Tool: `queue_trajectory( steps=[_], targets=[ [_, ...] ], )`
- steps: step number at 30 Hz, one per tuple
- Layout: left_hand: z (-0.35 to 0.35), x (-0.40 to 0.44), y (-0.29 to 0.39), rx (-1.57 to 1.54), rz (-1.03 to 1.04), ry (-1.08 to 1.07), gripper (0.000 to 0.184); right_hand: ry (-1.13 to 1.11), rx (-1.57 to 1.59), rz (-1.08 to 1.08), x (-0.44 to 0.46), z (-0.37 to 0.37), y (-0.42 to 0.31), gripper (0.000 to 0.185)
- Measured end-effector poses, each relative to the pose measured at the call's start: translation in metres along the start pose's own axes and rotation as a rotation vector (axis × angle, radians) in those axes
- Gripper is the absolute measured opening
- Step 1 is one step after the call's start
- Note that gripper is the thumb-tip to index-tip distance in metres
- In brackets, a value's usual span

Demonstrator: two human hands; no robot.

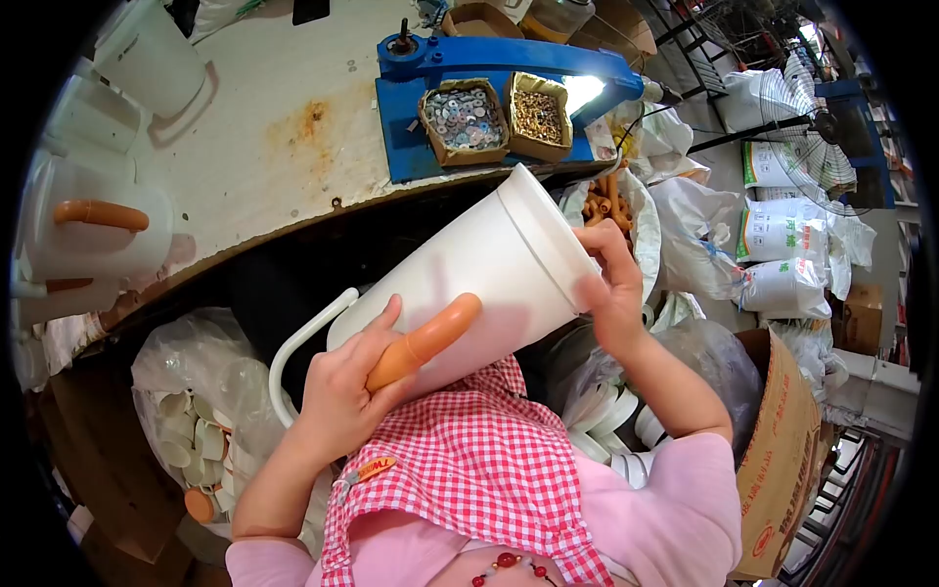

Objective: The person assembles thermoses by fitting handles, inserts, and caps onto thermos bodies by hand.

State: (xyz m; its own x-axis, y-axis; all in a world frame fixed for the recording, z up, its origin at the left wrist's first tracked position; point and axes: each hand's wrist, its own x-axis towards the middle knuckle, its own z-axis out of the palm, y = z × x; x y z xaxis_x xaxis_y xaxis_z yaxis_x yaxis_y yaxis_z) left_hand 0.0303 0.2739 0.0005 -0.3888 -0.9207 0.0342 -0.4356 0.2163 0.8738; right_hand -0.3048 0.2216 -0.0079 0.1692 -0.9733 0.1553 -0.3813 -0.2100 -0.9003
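A tall white translucent plastic bucket [460,284] lies tilted across my lap, its wide rim toward the upper right. At its lower left end a white curved tube-like piece [284,362] sticks out. My left hand [347,377] is closed around an orange-tan plastic handle [430,338] against the bucket's side; whether the handle is fixed there I cannot tell. My right hand [614,289] grips the bucket's rim, with some fingers reaching into the mouth and partly hidden.
On the worktable [264,127] stands a blue press [509,59] with a lit lamp. Its base carries a box of washers [465,119] and a box of small brass-coloured parts [538,115]. Similar buckets [93,215] line the left. Bags of white parts [205,421] and a carton [778,450] flank me.
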Motion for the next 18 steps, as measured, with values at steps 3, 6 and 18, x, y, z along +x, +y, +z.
queue_trajectory(
  steps=[3, 6, 18],
  targets=[
    [-0.001, -0.007, 0.003, -0.018, -0.006, 0.000, 0.039, 0.157, 0.344, 0.031, 0.016, -0.025, 0.035, 0.065],
    [0.002, -0.015, 0.008, -0.044, -0.033, -0.044, 0.036, 0.147, 0.533, 0.321, 0.022, -0.027, 0.068, 0.059],
    [0.010, -0.007, 0.011, 0.064, -0.171, 0.147, 0.030, -0.427, 0.182, 0.025, 0.035, -0.003, 0.003, 0.097]
  ],
)
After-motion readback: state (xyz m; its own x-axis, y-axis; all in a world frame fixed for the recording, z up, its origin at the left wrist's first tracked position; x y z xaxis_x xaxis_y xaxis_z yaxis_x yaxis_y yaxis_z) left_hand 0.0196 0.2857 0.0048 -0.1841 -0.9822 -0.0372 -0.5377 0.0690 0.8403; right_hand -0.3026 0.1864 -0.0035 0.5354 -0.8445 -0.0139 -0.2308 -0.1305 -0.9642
